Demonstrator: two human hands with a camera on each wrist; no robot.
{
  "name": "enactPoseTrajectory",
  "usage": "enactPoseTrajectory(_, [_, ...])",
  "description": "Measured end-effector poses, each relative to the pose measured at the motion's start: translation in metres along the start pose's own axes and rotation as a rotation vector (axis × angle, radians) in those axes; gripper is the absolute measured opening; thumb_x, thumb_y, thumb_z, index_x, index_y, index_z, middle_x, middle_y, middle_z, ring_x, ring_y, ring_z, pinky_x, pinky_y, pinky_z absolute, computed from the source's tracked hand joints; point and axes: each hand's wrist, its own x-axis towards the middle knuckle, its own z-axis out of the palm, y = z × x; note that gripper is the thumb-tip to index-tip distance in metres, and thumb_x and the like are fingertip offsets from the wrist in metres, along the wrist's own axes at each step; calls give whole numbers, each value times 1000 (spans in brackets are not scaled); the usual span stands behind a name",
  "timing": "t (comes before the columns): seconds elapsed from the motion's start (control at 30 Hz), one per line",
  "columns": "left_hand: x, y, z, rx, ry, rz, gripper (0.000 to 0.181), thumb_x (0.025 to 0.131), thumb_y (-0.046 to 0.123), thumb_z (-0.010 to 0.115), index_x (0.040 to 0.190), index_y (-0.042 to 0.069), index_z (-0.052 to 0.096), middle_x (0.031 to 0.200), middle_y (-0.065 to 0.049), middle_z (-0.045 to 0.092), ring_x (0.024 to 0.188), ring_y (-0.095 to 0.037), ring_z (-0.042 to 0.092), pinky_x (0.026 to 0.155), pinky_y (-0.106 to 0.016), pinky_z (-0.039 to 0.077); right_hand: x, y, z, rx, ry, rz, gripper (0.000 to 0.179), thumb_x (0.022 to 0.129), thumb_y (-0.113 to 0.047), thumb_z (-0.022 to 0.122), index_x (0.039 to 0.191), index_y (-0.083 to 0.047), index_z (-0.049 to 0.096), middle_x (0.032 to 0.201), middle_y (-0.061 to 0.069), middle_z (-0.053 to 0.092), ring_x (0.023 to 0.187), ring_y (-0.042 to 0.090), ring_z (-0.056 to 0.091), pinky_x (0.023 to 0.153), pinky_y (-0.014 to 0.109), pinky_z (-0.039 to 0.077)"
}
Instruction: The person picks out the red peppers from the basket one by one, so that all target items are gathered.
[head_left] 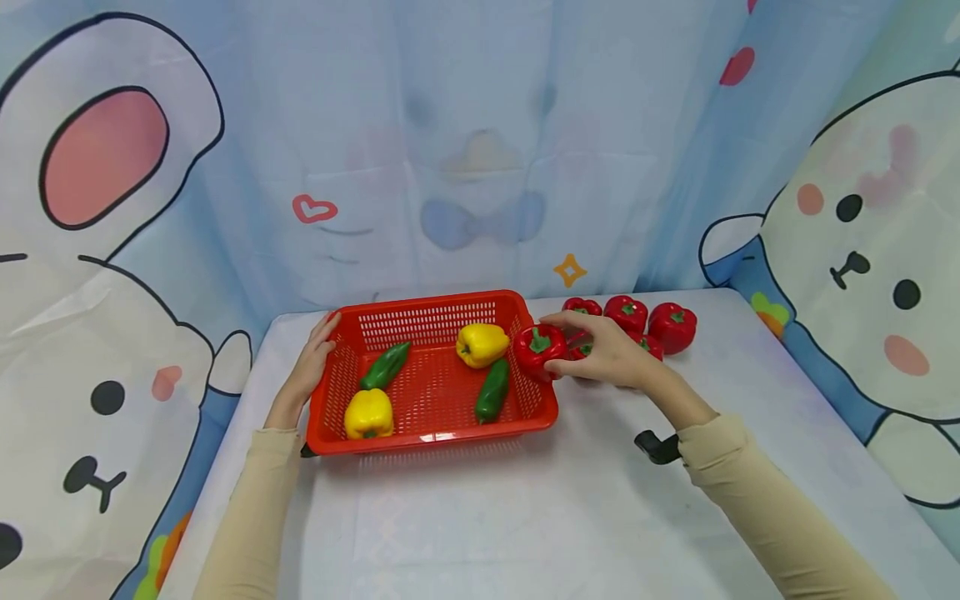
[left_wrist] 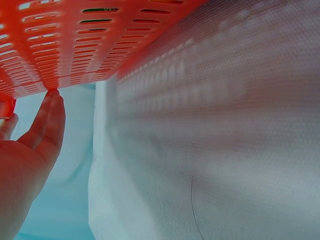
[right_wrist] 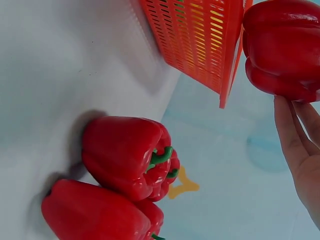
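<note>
My right hand (head_left: 603, 350) grips a red bell pepper (head_left: 540, 348) at the basket's right rim, thumb on the near side and fingers on the far side. In the right wrist view this pepper (right_wrist: 285, 47) is up beside the rim, with fingertips against it. My left hand (head_left: 313, 362) rests at the left rim of the red plastic basket (head_left: 427, 437). Its fairly straight fingers (left_wrist: 52, 120) touch the basket's outer side in the left wrist view. Inside the basket lie two yellow bell peppers (head_left: 482, 345) and two green peppers (head_left: 492, 392), spread apart.
Several more red bell peppers (head_left: 672, 327) stand grouped on the white-covered table (head_left: 480, 525), right of the basket and partly behind my right hand. A cartoon-print curtain (head_left: 480, 150) hangs along the back and sides. A black strap end (head_left: 658, 447) sticks out beside the right cuff.
</note>
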Motion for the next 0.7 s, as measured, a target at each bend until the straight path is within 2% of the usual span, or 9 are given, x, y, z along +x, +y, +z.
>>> enactPoseTrajectory(0.17, [0,1,1,9,1,4,52,103,0,24,154,-7,15,162,-23,-5,148,-40,-2,117,-55,9,-3,4,-1,9,22,23,69,78,-40,83,138,-19,56,126,5,62,112,23,57,84,46,55])
enactPoseTrajectory(0.43, [0,1,0,3,7,3,52,103,0,24,154,-7,15,163,-23,-5,148,-40,-3,117,-56,8,-7,6,-1,32,47,11,68,79,-38,82,139,-17,56,128,6,61,114,25,57,82,45,56])
enactPoseTrajectory(0.7, [-1,0,0,0,-1,3,53,103,0,24,155,-6,14,163,-22,-6,148,-40,-1,116,-56,12,-10,13,-2,24,80,14,67,78,-36,83,138,-17,57,127,7,62,113,26,58,82,46,56])
